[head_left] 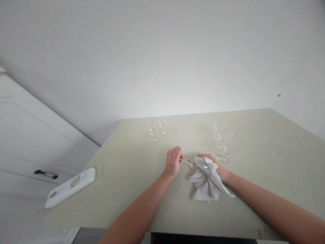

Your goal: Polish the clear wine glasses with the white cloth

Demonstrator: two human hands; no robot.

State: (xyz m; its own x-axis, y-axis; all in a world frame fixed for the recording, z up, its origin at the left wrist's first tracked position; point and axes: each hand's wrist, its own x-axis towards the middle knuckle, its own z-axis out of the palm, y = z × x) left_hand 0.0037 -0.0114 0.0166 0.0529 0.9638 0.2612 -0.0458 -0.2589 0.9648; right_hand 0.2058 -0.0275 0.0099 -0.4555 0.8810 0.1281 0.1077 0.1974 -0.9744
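Observation:
My left hand [173, 160] is closed on the stem end of a clear stemmed glass [187, 161] above the middle of the table. The glass lies tilted on its side between my hands. A crumpled white cloth [207, 181] covers its bowl and hangs down in folds. Behind the cloth is my right hand [215, 164], wrapped round it; most of its fingers are hidden. How far the cloth reaches into the bowl cannot be seen.
Two stemmed glasses [152, 130] stand at the back left of the pale table [127, 189]. Several more glasses [220, 135] are grouped at the back right, close to my right hand. A white device [72, 186] lies at the left edge, beside a cabinet with a dark handle [46, 175].

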